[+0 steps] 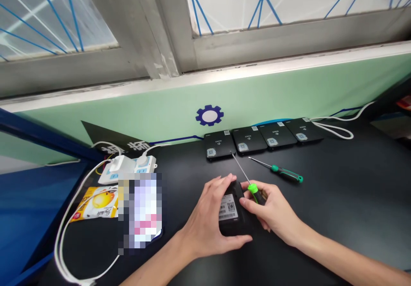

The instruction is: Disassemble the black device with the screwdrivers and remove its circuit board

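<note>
My left hand (212,217) is spread across a black box (236,224), with fingers at its far edge and thumb along its near edge, gripping it, I'd judge, to steady it. My right hand (278,204) pinches the handle of a screwdriver (253,188) beside the box; the shaft slants toward the back edge of the bench (349,192), which probably keeps the tip off the casing. A second screwdriver (284,172) lies between my right hand and that edge, likely for easy reach. Four similar boxes (248,140) stand side by side along the back edge, presumably out of my way. The box in my grip, well in from that edge, is dark with a pale label (228,208) bearing a square code and print too small to read; my left hand hides part of it.
</note>
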Demonstrator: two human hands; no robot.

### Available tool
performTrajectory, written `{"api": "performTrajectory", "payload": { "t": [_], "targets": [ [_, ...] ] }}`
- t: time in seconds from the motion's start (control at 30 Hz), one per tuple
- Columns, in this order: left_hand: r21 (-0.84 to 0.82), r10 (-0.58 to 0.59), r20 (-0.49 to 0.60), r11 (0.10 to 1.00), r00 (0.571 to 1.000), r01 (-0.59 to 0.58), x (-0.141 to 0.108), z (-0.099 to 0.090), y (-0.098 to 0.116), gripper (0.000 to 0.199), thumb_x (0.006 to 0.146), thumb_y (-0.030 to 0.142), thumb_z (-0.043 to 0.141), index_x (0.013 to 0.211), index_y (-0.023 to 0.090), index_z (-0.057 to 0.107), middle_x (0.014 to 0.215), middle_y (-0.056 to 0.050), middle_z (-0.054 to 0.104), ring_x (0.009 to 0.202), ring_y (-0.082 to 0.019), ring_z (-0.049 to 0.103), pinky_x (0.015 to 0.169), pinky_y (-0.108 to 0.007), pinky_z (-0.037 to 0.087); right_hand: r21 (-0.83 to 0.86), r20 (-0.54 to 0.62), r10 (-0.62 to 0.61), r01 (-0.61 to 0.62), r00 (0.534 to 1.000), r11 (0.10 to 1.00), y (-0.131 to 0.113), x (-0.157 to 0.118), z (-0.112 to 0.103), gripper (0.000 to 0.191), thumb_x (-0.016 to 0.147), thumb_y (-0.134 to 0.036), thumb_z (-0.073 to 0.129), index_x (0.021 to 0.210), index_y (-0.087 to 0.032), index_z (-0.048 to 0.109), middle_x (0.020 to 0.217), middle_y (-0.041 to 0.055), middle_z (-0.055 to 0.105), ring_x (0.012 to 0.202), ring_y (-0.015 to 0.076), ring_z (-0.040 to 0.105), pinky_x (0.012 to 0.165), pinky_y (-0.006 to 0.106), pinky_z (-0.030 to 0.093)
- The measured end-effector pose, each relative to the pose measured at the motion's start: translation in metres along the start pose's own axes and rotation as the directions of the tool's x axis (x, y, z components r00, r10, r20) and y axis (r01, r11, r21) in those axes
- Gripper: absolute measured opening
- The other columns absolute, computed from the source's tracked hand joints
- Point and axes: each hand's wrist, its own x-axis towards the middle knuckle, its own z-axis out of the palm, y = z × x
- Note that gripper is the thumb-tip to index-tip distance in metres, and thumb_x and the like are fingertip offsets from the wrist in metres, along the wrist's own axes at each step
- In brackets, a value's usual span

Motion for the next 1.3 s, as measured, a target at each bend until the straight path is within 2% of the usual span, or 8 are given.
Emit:
{"api": "performTrajectory", "payload": {
  "t": [0.2, 0.47, 0.57, 0.7, 0.83, 0.97, 1.2, 1.3],
  "targets": [
    [0.089, -0.109, 0.028, 0.990, 0.994, 0.106, 0.005, -0.005, 0.002, 0.135, 0.075, 0.019, 0.098, 0.182, 0.038, 0.018, 0.164, -0.016, 0.053, 0.151, -0.044, 0.055, 0.125, -0.067, 0.052, -0.064, -0.043, -0.019, 0.016, 0.999, 0.998, -0.008, 0.012, -0.019, 0.060, 0.084, -0.060, 0.091, 0.124, -0.017, 0.079, 0.071, -0.0038, 0.063, 0.040, 0.0098, 0.046, 0.035, 0.023, 0.038],
    [-0.014, -0.158, 0.012, 0.987, 0.987, 0.158, 0.000, -0.013, -0.004, 0.129, 0.073, 0.014, 0.091, 0.180, 0.039, 0.025, 0.167, -0.015, 0.045, 0.154, -0.043, 0.055, 0.128, -0.063, 0.052, -0.306, 0.125, -0.031, 0.069, 0.992, 0.950, -0.021, 0.014, -0.040, 0.048, 0.105, -0.056, 0.066, 0.129, -0.016, 0.077, 0.072, -0.0012, 0.066, 0.047, 0.0121, 0.046, 0.042, 0.025, 0.033],
    [-0.014, -0.165, 0.027, 0.986, 0.986, 0.166, -0.001, -0.014, -0.008, 0.127, 0.071, 0.015, 0.092, 0.178, 0.039, 0.028, 0.166, -0.015, 0.045, 0.153, -0.044, 0.056, 0.127, -0.064, 0.053, -0.232, 0.107, -0.116, 0.138, 0.988, 0.963, -0.026, 0.014, -0.044, 0.047, 0.109, -0.048, 0.051, 0.137, -0.017, 0.074, 0.071, -0.0010, 0.066, 0.052, 0.0151, 0.047, 0.049, 0.028, 0.035],
    [-0.016, -0.192, 0.053, 0.981, 0.980, 0.194, 0.000, -0.015, -0.009, 0.127, 0.069, 0.015, 0.093, 0.177, 0.038, 0.030, 0.166, -0.015, 0.045, 0.153, -0.045, 0.056, 0.127, -0.065, 0.053, -0.137, 0.081, -0.242, 0.251, 0.967, 0.958, -0.028, 0.013, -0.048, 0.049, 0.107, -0.040, 0.053, 0.151, -0.021, 0.061, 0.083, 0.0017, 0.077, 0.062, 0.0184, 0.050, 0.061, 0.031, 0.042],
    [-0.015, -0.193, 0.072, 0.981, 0.978, 0.195, 0.001, -0.018, -0.009, 0.121, 0.073, 0.013, 0.091, 0.176, 0.037, 0.032, 0.169, -0.015, 0.043, 0.156, -0.044, 0.054, 0.129, -0.064, 0.052, -0.081, -0.014, -0.267, 0.265, 0.964, 0.961, -0.026, 0.016, -0.051, 0.037, 0.100, -0.044, 0.076, 0.128, -0.024, 0.061, 0.094, 0.0074, 0.086, 0.064, 0.0173, 0.053, 0.062, 0.030, 0.042],
    [-0.003, -0.187, 0.076, 0.982, 0.979, 0.188, 0.001, -0.020, -0.009, 0.118, 0.074, 0.012, 0.090, 0.176, 0.036, 0.034, 0.172, -0.015, 0.043, 0.159, -0.044, 0.052, 0.132, -0.064, 0.049, 0.056, -0.106, -0.283, 0.289, 0.953, 0.956, -0.028, 0.023, -0.055, 0.044, 0.087, -0.050, 0.093, 0.102, -0.024, 0.060, 0.103, 0.0108, 0.087, 0.056, 0.0122, 0.046, 0.056, 0.030, 0.039],
    [0.007, -0.215, 0.115, 0.976, 0.970, 0.216, 0.001, -0.022, -0.006, 0.112, 0.081, 0.014, 0.089, 0.175, 0.038, 0.033, 0.174, -0.014, 0.042, 0.161, -0.042, 0.051, 0.133, -0.063, 0.048, 0.315, -0.267, -0.176, 0.259, 0.948, 0.913, -0.041, 0.027, -0.058, 0.051, 0.071, -0.043, 0.104, 0.103, -0.021, 0.072, 0.077, 0.0008, 0.074, 0.054, 0.0100, 0.040, 0.051, 0.027, 0.031],
    [0.004, -0.220, 0.112, 0.975, 0.969, 0.221, 0.000, -0.022, -0.006, 0.113, 0.080, 0.012, 0.089, 0.175, 0.038, 0.033, 0.174, -0.014, 0.042, 0.161, -0.043, 0.051, 0.134, -0.063, 0.047, 0.328, -0.278, -0.196, 0.285, 0.940, 0.901, -0.042, 0.029, -0.059, 0.047, 0.075, -0.043, 0.102, 0.108, -0.019, 0.080, 0.088, 0.0035, 0.076, 0.057, 0.0093, 0.041, 0.051, 0.027, 0.031]
  ]
}}
